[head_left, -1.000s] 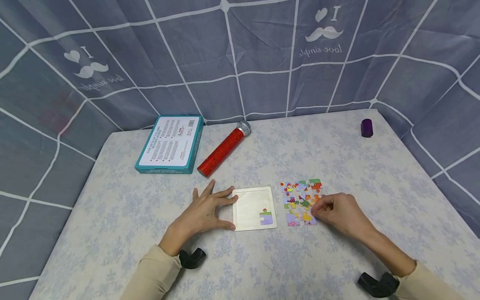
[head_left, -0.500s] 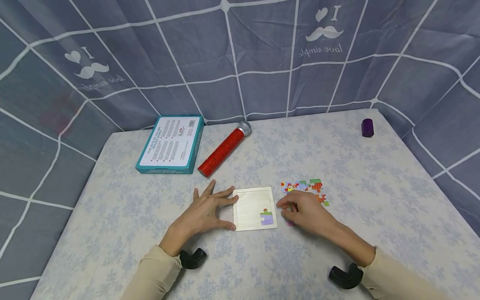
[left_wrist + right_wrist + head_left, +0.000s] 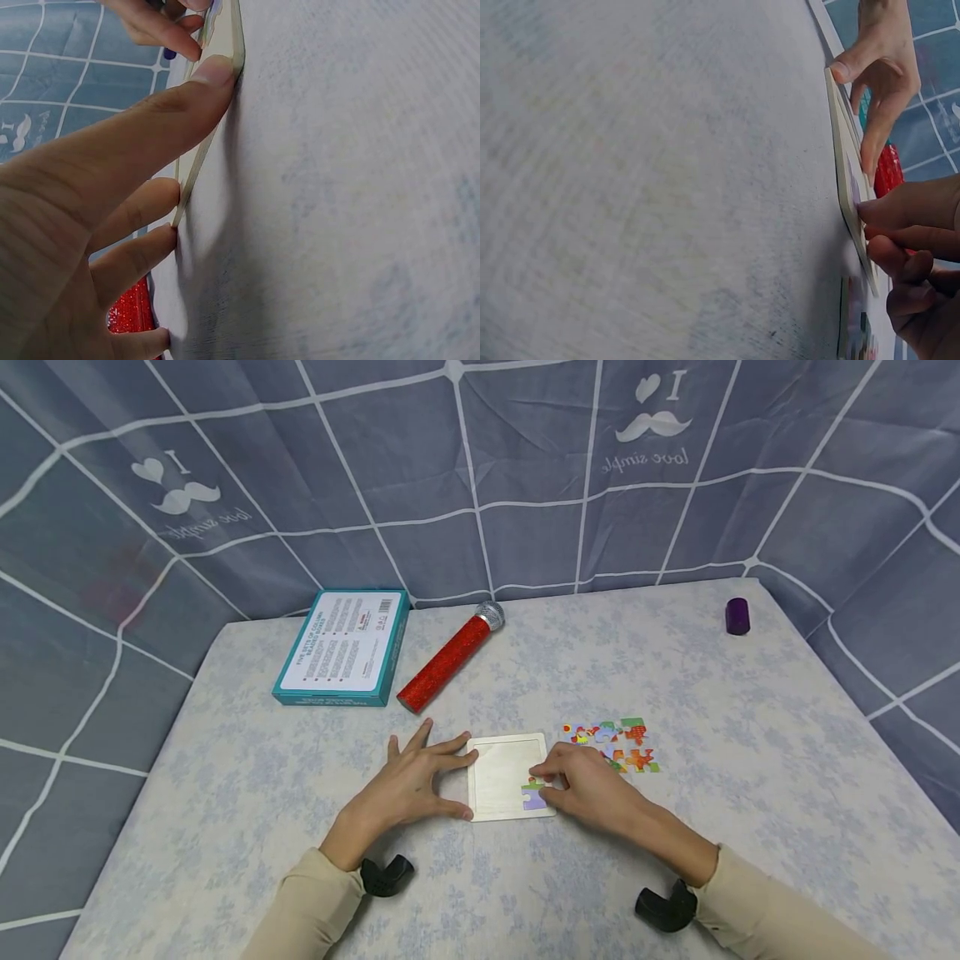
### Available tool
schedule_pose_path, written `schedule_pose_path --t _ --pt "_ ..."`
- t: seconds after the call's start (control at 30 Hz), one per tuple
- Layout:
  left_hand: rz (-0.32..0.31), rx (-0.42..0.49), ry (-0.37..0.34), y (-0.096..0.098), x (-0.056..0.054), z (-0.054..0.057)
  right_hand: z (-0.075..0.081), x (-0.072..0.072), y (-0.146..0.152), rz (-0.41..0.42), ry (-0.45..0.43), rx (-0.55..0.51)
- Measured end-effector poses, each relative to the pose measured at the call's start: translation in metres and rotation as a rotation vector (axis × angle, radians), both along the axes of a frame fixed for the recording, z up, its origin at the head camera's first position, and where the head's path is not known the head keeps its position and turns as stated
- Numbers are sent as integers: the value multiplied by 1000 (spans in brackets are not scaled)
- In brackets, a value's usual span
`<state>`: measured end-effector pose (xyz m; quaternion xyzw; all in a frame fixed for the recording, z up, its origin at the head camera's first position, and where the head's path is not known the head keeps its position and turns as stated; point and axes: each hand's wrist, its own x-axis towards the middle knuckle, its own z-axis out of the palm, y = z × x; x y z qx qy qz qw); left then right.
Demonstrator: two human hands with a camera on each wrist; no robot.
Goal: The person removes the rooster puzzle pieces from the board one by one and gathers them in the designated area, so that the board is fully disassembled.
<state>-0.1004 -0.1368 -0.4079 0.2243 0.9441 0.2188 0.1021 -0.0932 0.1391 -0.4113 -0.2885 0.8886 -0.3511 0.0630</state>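
A pale square puzzle tray point(image 3: 497, 777) lies mid-table. My left hand point(image 3: 408, 785) rests at its left side, fingers spread, thumb point(image 3: 214, 71) on the near corner and fingertips at the far part of the edge. In the tray's lower right sits a purple and green puzzle piece point(image 3: 533, 800). Over that corner is my right hand point(image 3: 596, 785), thumb and index finger pinched together at a puzzle piece mostly hidden by them. In the right wrist view its fingertips point(image 3: 866, 214) are right at the tray. Colourful loose puzzle pieces point(image 3: 633, 732) lie to the right, partly behind the hand.
A red glitter microphone point(image 3: 446, 664) lies beyond the tray. Behind it to the left is a teal box point(image 3: 341, 647) with a white printed label. A small purple cylinder point(image 3: 737, 616) stands at the back right. Grey checked curtains point(image 3: 525, 543) border the table.
My right hand has moved left from the loose puzzle pieces to the tray's right side, its fingertips now over the purple piece. My left hand stays at the tray's edge.
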Motion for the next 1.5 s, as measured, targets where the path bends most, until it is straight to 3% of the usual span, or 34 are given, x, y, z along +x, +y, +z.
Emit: schedule_pose_path --t 0.23,0.37,0.67,0.8,0.9,1.03,1.5 --pt "0 1 -3 0 0 1 -2 0 1 28 13 -44" --pt "4 -2 -7 1 0 0 -3 1 0 -10 -8 -66" --pt "7 -3 -18 1 0 1 -1 2 0 -119 -124 -122" --pt "7 -2 -22 1 0 1 2 2 4 -133 -255 -183" --pt "4 2 -24 1 0 1 6 2 12 -161 -375 -229" --pt "-2 4 -19 0 0 1 8 3 30 -198 -454 -254" --pt "7 -10 -13 2 0 2 8 10 97 -364 -502 -215"
